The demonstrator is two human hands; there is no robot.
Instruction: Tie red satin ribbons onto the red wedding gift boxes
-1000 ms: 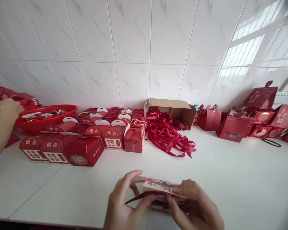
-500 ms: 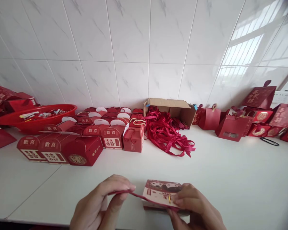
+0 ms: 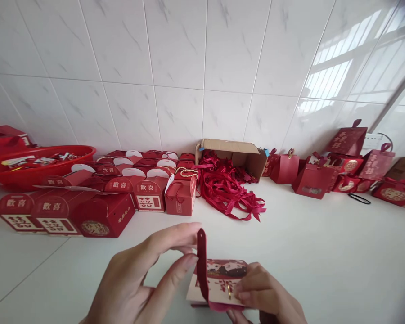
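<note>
one printed box (image 3: 219, 274) is at the near middle of the bench (image 3: 324, 252), between the left hand (image 3: 141, 270) and the right hand (image 3: 270, 292). the right grip is closed on the box's right side, fingers on top by a gold piece (image 3: 228, 290), thumb low at the near edge. the left grip is partly open, thumb and forefinger apart against a dark red strap (image 3: 201, 267) standing up from the box; whether they pinch it i cannot tell. farther off, red ribbons (image 3: 227, 193) spill from a cardboard carton (image 3: 229, 145), with red boxes (image 3: 101, 216) to its left, a red basin (image 3: 13, 177) at far left and red bags (image 3: 313, 180) at right.
</note>
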